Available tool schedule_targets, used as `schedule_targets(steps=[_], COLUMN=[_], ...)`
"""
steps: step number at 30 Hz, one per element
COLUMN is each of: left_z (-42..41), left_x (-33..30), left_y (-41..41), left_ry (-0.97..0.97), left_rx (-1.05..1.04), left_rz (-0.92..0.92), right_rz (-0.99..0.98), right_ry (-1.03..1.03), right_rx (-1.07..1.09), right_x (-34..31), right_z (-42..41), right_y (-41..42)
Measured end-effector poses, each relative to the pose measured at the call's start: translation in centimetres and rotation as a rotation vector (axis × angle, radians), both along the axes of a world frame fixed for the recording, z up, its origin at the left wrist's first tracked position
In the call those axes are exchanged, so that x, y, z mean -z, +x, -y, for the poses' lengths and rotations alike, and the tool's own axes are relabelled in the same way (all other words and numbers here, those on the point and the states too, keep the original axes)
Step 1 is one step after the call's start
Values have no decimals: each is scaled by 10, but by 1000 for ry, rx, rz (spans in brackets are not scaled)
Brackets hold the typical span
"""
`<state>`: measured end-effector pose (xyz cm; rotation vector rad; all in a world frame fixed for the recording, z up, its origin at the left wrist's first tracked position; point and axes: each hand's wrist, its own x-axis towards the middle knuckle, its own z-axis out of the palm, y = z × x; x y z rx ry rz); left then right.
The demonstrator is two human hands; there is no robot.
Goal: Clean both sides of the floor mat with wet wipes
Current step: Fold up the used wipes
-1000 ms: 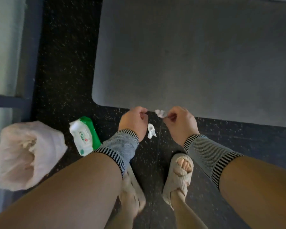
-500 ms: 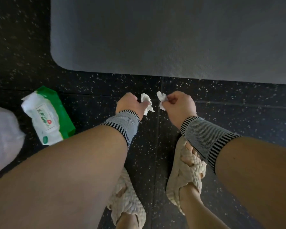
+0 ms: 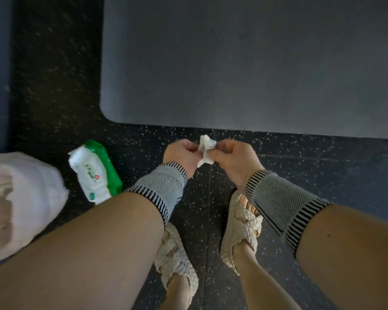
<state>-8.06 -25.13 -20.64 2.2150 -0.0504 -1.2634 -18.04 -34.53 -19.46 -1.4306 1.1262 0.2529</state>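
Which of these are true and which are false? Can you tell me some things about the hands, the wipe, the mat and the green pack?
1. Both hands pinch one crumpled wet wipe between them. True: the left hand and right hand each hold it.
2. The wipe is pressed on the floor mat. False: it is held up over the speckled floor, near the mat's edge.
3. The wipes pack lies on the mat. False: it lies on the floor, beside the white bag.
4. The mat lies flat. True.
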Motion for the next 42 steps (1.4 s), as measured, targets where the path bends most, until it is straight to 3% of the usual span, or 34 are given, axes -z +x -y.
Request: schedule_targets(steps=[6,11,15,19,24,31,37,42], left_z=[6,0,-12,-30,-54,-74,-82,-70], left_x=[-157,-308,-411,-485,-553,-615,-635,-635], left_y=[24,46,55,56,50,43,27,7], left_ry=[-120,-221,-296,-378,-440,-499,-568,-696], left_rx=[-54,-147,-291,-385,-303,-234,-341,-594], left_rz=[-120,-85,-109,-184,-171,4,-51,-213], right_rz=[59,99,159,179,217,272,287,431], right_ry=[92,95,45,-93,-156,-139,-496,-762], right_rx=[-10,24,-5,-172,-173,-163,-264,-407], right_x=[-148,-291,-393,-473,-543,-602,-624,-626], right_z=[17,23,11,-4,-26,-43,-54,-55], right_y=[30,48,59,64,56,53,58,47])
